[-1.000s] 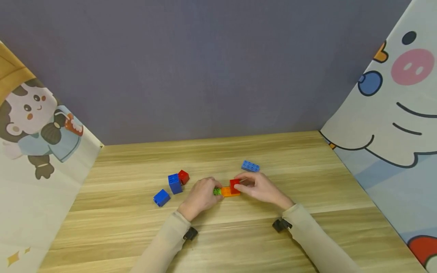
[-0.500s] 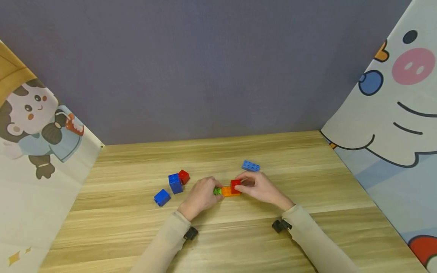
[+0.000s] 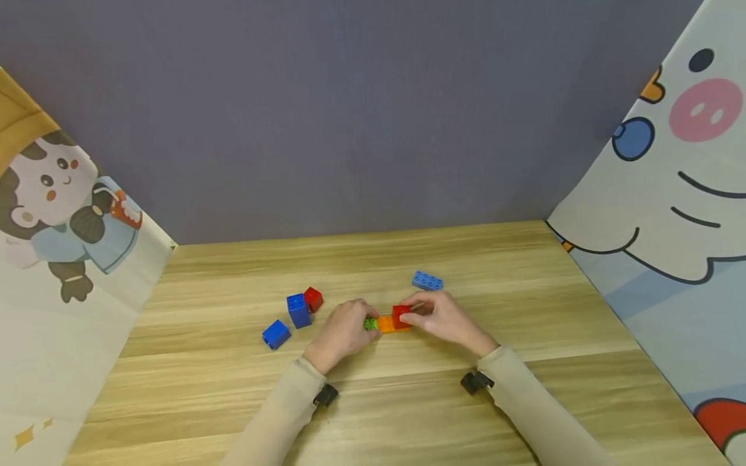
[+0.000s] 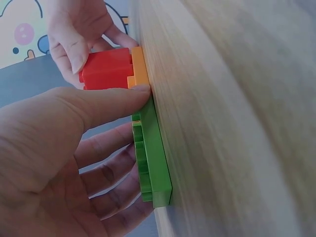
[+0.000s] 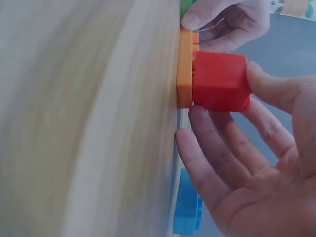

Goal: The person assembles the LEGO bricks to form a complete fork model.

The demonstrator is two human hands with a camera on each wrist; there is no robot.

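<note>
The person's left hand (image 3: 342,331) pinches a long green toy brick (image 4: 157,170) with thumb and fingers, flat on the wooden table (image 3: 402,414). An orange brick (image 3: 385,324) lies in line with it, on its right. The right hand (image 3: 445,318) grips a red brick (image 3: 399,316) on top of the orange one's right end. I can't tell if it's pushed all the way down. A light blue brick (image 3: 427,280) lies on the far side of the right hand. Over on the left are a tall blue block (image 3: 298,312), a small red block (image 3: 313,299) just beside it, and a tipped-over blue block (image 3: 276,334) nearer.
</note>
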